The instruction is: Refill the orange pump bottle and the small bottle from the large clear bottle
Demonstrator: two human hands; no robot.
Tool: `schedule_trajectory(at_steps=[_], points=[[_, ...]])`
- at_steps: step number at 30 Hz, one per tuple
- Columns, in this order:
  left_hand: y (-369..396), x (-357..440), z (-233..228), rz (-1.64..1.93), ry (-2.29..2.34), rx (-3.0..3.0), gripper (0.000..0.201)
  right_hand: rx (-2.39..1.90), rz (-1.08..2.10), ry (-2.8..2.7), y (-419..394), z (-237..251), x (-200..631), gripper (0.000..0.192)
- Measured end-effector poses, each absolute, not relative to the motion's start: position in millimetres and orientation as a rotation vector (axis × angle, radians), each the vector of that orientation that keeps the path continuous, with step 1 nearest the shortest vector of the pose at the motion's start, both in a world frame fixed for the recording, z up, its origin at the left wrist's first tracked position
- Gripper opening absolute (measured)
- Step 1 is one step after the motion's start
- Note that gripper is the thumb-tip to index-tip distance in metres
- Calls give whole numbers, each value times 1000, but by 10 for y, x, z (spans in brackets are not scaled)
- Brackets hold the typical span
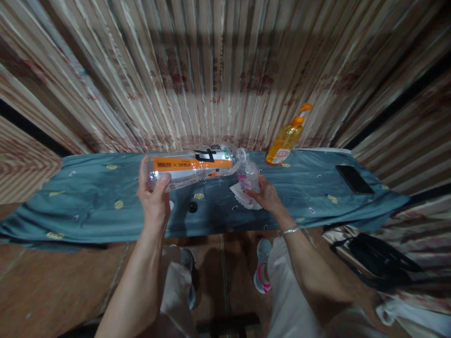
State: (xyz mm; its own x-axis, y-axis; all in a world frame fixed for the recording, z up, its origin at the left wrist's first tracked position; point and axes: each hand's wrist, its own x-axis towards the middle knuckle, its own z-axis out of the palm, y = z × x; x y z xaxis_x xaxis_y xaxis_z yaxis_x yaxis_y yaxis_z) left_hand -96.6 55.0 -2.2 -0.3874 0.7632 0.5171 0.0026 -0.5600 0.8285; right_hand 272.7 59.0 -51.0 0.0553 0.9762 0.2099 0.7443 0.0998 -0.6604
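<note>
My left hand (153, 199) is wrapped round the base of a large transparent plastic bottle (193, 166) with an orange and silver label. The bottle lies almost level in the air, its uncapped neck pointing right. Its mouth meets the top of a small transparent bottle (249, 173) with pink print, which my right hand (269, 195) grips from the right. Whether liquid is flowing between them I cannot tell. Under the small bottle is a white scalloped piece (243, 197), perhaps paper. A small black round piece (192, 207) and a partly hidden white one (171, 205) lie near my left hand.
An orange pump bottle (283, 143) stands at the back of the cloth-covered table (116, 220). To the right lies a dark phone (354, 179). A black bag (382, 256) is beyond the table's right front edge. Pleated curtains (218, 70) hang behind and at both sides.
</note>
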Motion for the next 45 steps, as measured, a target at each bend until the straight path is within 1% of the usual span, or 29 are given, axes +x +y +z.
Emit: schedule_trajectory(at_steps=[7,15,21,27,31,36,40,45], points=[[565,-951,-13,1993,1053,1265,81,-1722,468,-1743,592,-501,2739,40],[559,-982,-25,1963,1040,1283,78,-1683,462,-1769,601,-520,2767,40],[556,-965,-23,1989,1040,1282,76,-1710,485,-1751,592,-508,2759,44],[551,-970,-16,1967,1041,1290,78,-1714,468,-1737,595,-514,2743,46],[552,-955,-8,1983,1044,1275,78,-1719,475,-1737,596,-520,2742,44],[552,-937,-1,1980,1042,1282,82,-1714,462,-1736,596,-508,2741,42],[536,-936,12,1980,1046,1263,79,-1732,479,-1741,585,-465,2733,41],[531,-943,16,1968,1061,1265,81,-1744,504,-1724,563,-414,2699,41]])
